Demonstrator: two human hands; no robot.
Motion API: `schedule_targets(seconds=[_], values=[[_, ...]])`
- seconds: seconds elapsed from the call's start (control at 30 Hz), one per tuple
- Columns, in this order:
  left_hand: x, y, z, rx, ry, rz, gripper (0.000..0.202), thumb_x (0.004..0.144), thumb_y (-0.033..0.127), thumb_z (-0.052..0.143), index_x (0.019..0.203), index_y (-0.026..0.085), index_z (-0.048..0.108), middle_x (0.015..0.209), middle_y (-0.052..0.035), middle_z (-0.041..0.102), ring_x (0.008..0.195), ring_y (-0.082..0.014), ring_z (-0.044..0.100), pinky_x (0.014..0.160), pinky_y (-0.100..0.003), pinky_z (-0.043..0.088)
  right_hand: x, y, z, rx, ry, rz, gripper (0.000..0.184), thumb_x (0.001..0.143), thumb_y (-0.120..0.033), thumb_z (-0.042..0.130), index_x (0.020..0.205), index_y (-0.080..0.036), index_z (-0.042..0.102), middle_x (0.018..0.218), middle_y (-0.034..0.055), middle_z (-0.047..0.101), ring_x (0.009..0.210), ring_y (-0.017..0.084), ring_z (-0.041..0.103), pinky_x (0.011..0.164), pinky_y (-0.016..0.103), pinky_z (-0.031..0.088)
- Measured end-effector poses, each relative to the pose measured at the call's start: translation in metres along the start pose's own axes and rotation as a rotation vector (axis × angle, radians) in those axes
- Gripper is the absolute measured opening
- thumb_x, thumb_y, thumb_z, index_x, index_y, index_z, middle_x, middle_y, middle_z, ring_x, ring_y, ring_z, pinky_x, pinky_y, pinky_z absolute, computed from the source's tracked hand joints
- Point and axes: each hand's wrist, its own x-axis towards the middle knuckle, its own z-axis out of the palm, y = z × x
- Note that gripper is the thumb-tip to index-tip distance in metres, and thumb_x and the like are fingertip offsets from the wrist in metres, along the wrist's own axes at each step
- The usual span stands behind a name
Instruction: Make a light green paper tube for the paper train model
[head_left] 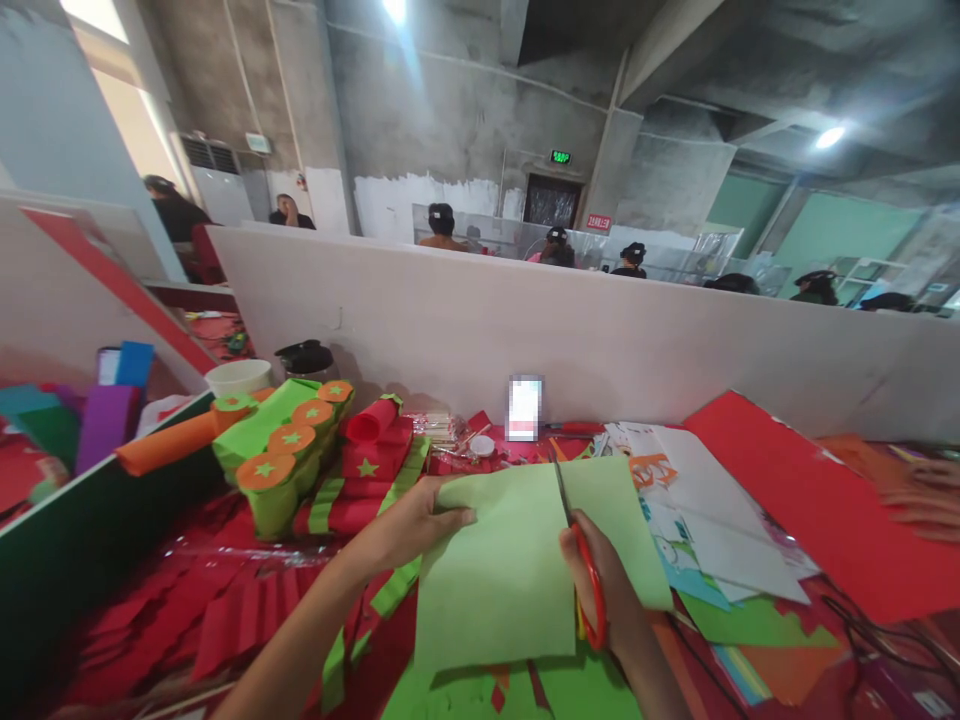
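Note:
A large pale green sheet of paper [495, 580] is held up over the table in front of me. My left hand [439, 515] grips its upper left edge, thumb on the near face and the other fingers hidden behind. Closed round the red handles of a pair of scissors [597, 600] is my right hand [592, 555]. The blades point away from me and lie along a line between the wide left part of the paper and a narrower part on the right. Brighter green sheets [585, 695] lie underneath, with small red and orange scraps on them.
To the left stand green paper rolls with orange star-marked ends [266, 472], an orange tube [172, 440] and a white cup [238, 378]. A lit phone [523, 408] leans against the white partition [420, 320]. At right, another person's hand [926, 500] is by a red board [825, 510].

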Motion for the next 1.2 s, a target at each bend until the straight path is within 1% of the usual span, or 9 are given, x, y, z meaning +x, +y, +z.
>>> schedule_targets(seconds=[0.23,0.33,0.4,0.47,0.57,0.77,0.9,1.03,1.2], values=[[0.000,-0.002,0.000,-0.006,-0.019,-0.024,0.024,0.079,0.040,0.065,0.073,0.016,0.065,0.071,0.0007,0.064,0.060,-0.0118,0.055,0.056,-0.021,0.045,0.000,0.003,-0.001,0.026,0.015,-0.026,0.045,0.092,-0.063,0.039,0.088,-0.020,0.056,0.074,0.0021,0.060,0.066,0.019,0.054,0.064,0.028,0.047],[-0.001,-0.002,-0.001,-0.021,-0.015,-0.027,0.026,0.077,0.041,0.068,0.074,0.016,0.065,0.071,0.0008,0.064,0.060,-0.0119,0.056,0.055,-0.020,0.046,0.001,0.008,0.002,0.096,0.045,0.056,0.045,0.089,-0.065,0.044,0.080,-0.022,0.050,0.061,-0.0031,0.050,0.051,0.014,0.049,0.048,0.024,0.043],[-0.002,-0.001,-0.002,-0.048,-0.034,-0.030,0.028,0.076,0.043,0.069,0.075,0.015,0.066,0.073,-0.0001,0.066,0.062,-0.0127,0.058,0.056,-0.021,0.047,0.002,0.010,0.003,0.219,0.075,0.127,0.046,0.086,-0.067,0.046,0.082,-0.022,0.049,0.055,-0.0073,0.042,0.038,0.010,0.040,0.036,0.021,0.036],[-0.003,-0.001,-0.002,-0.102,-0.053,-0.048,0.031,0.076,0.045,0.070,0.081,0.015,0.068,0.077,-0.0018,0.069,0.065,-0.0146,0.062,0.059,-0.022,0.049,0.002,0.010,0.001,0.333,0.104,0.142,0.048,0.084,-0.068,0.049,0.089,-0.021,0.053,0.054,-0.0087,0.040,0.034,0.009,0.037,0.032,0.020,0.033],[-0.003,-0.005,-0.001,-0.228,-0.003,-0.098,0.035,0.077,0.047,0.070,0.089,0.015,0.068,0.080,-0.0039,0.072,0.066,-0.0160,0.065,0.060,-0.024,0.051,0.003,0.005,-0.005,0.371,0.115,0.098,0.048,0.079,-0.064,0.060,0.098,-0.021,0.056,0.056,-0.0078,0.044,0.039,0.010,0.044,0.036,0.020,0.039],[0.006,-0.017,0.000,-0.586,0.231,-0.192,0.032,0.082,0.043,0.067,0.098,0.015,0.066,0.085,-0.0074,0.074,0.074,-0.0196,0.070,0.069,-0.028,0.056,0.002,0.001,-0.015,0.411,-0.015,0.164,0.048,0.074,-0.046,0.074,0.110,-0.022,0.054,0.067,-0.0059,0.054,0.051,0.011,0.053,0.049,0.022,0.046],[0.005,-0.015,-0.003,-0.729,0.155,-0.212,0.041,0.087,0.049,0.056,0.106,0.014,0.065,0.097,-0.0119,0.073,0.083,-0.0232,0.070,0.073,-0.032,0.056,0.004,0.008,-0.016,0.409,0.044,0.124,0.047,0.071,-0.041,0.076,0.107,-0.021,0.055,0.069,-0.0043,0.057,0.050,0.011,0.053,0.048,0.023,0.045],[0.002,-0.014,-0.003,-0.569,0.034,-0.099,0.045,0.082,0.041,0.067,0.119,0.016,0.061,0.105,-0.0104,0.072,0.087,-0.0214,0.069,0.076,-0.031,0.054,0.007,0.017,-0.017,0.425,0.116,0.083,0.042,0.076,-0.037,0.074,0.109,-0.022,0.052,0.071,-0.0047,0.057,0.052,0.011,0.053,0.050,0.023,0.045],[0.004,-0.017,0.001,-0.275,-0.019,0.011,0.045,0.080,0.031,0.068,0.122,0.017,0.059,0.109,-0.0086,0.069,0.088,-0.0195,0.066,0.076,-0.029,0.051,0.008,0.025,-0.019,0.431,0.060,0.084,0.041,0.076,-0.038,0.073,0.109,-0.022,0.053,0.072,-0.0046,0.056,0.051,0.011,0.052,0.048,0.023,0.044]])
